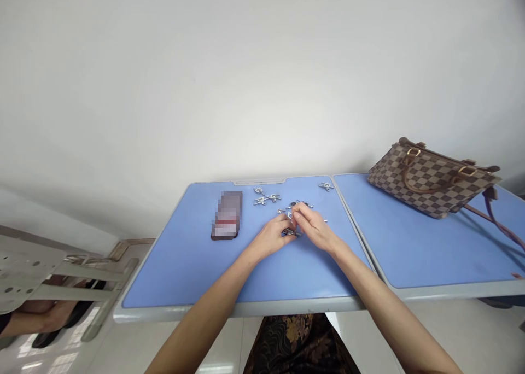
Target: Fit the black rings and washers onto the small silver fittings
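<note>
My left hand (273,236) rests low over the blue desk (184,270), fingers curled around a small cluster of silvery metal pieces (289,232) that look like keys. Close against it, my right hand (314,226) has its fingertips pinched together just above that cluster. What lies between those fingertips is too small to make out. More metal pieces (295,204) with dark round parts lie right behind my hands. Several similar silvery clusters (273,198) are grouped to the left, beyond my left hand. Another silvery cluster (326,186) sits alone near the back right corner.
A phone (227,215), its screen blurred, lies on the left of the desk. On the adjoining desk (402,248) to the right stands a checkered brown handbag (435,180). A white wall (262,89) rises behind. Another person's leg (45,319) shows at lower left beside a pale chair (82,292).
</note>
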### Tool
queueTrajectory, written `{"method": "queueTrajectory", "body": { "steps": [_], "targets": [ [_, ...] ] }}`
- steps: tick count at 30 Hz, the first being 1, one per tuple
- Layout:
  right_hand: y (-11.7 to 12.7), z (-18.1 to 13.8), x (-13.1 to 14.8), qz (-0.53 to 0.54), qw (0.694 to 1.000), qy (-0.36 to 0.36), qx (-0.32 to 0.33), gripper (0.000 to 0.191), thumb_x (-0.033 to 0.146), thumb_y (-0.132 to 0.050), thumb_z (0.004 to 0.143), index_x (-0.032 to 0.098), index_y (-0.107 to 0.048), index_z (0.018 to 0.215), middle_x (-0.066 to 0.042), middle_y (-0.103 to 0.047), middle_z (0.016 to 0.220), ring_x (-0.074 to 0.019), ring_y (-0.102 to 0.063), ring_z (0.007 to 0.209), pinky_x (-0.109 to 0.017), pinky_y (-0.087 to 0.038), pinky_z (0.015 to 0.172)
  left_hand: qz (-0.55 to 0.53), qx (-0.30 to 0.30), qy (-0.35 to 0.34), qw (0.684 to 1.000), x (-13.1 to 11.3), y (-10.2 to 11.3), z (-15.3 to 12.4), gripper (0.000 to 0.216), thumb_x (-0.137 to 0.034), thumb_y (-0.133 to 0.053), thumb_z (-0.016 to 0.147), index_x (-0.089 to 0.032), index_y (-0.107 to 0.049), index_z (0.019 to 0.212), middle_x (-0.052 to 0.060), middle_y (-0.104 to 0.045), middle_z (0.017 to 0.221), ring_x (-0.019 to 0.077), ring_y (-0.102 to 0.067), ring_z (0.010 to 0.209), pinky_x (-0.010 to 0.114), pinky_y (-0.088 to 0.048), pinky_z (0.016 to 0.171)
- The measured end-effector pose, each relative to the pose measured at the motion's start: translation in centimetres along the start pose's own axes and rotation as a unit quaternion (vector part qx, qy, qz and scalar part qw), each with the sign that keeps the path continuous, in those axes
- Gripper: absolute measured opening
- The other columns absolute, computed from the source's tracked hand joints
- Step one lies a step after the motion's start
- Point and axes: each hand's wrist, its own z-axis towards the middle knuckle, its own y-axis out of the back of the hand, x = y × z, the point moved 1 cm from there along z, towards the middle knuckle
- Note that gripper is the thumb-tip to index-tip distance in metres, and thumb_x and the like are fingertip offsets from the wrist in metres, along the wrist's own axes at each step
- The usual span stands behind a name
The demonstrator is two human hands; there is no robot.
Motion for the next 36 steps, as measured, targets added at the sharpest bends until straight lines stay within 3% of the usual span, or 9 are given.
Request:
{"method": "queueTrajectory", "body": {
  "steps": [5,10,14,17,26,31,36],
  "targets": [
    [1.0,0.0,0.1,0.07,0.996,-0.025,0.045,0.024,0.038,-0.036,0.097,0.02,-0.052,0.094,0.001,-0.059,0.075,-0.0116,-0.052,0.06,-0.025,-0.045,0.06,0.002,-0.003,-0.001,1.0,-0.3,0.2,-0.1,0.014,-0.017,-0.064,0.078,-0.02,-0.065,0.091,0.003,-0.058,0.097,0.0177,-0.058,0.088,0.032,-0.048,0.082],
    [0.2,0.5,-1.1,-0.02,0.998,-0.021,-0.061,0.021,0.035,-0.057,0.086,0.019,-0.058,0.072,0.003,-0.053,0.059,-0.0103,-0.048,0.053,-0.022,-0.039,0.053,0.001,-0.001,0.005,1.0,-0.4,0.2,-0.1,0.012,-0.017,-0.064,0.079,-0.019,-0.066,0.091,0.003,-0.059,0.1,0.0171,-0.059,0.089,0.032,-0.048,0.084],
    [-0.8,0.5,-1.8,-0.034,0.993,0.021,-0.11,0.013,0.031,-0.058,0.085,0.02,-0.063,0.091,0.003,-0.055,0.062,-0.0102,-0.048,0.053,-0.022,-0.042,0.055,-0.011,-0.001,0.007,1.0,-0.4,0.0,0.0,0.015,-0.012,-0.063,0.077,-0.019,-0.067,0.09,0.003,-0.06,0.106,0.0176,-0.059,0.095,0.033,-0.047,0.089],
    [-1.0,0.3,-1.7,-0.035,0.995,0.035,-0.091,0.021,0.029,-0.053,0.089,0.022,-0.061,0.107,0.001,-0.058,0.07,-0.0114,-0.053,0.057,-0.024,-0.046,0.061,-0.018,0.004,0.0,1.0,-0.4,0.0,0.1,0.015,-0.011,-0.064,0.076,-0.019,-0.066,0.089,0.003,-0.06,0.105,0.0173,-0.059,0.095,0.032,-0.048,0.09],
    [0.5,-0.2,-0.6,0.003,1.0,-0.01,-0.004,0.028,0.031,-0.035,0.097,0.024,-0.053,0.118,-0.001,-0.061,0.083,-0.0121,-0.059,0.065,-0.026,-0.049,0.066,0.002,0.001,-0.004,1.0,-0.6,0.2,-0.1,0.01,-0.016,-0.067,0.076,-0.019,-0.066,0.086,0.003,-0.059,0.095,0.0169,-0.059,0.088,0.03,-0.048,0.082],
    [0.4,0.0,-1.2,-0.004,0.998,-0.003,-0.07,0.015,0.033,-0.053,0.089,0.02,-0.06,0.089,0.001,-0.059,0.07,-0.0115,-0.054,0.058,-0.023,-0.045,0.057,-0.004,0.0,-0.001,1.0,-0.8,0.3,-0.1,0.009,-0.014,-0.067,0.076,-0.018,-0.065,0.084,0.003,-0.059,0.098,0.0172,-0.059,0.09,0.03,-0.048,0.082],
    [-0.1,0.2,-2.0,-0.081,0.986,0.014,-0.147,0.019,0.031,-0.058,0.085,0.02,-0.049,0.072,0.004,-0.05,0.06,-0.0098,-0.043,0.051,-0.023,-0.036,0.049,-0.007,-0.004,-0.007,1.0,-0.5,0.2,-0.2,0.011,-0.015,-0.066,0.076,-0.018,-0.064,0.087,0.003,-0.059,0.097,0.0169,-0.059,0.089,0.03,-0.047,0.082]
  ]
}}
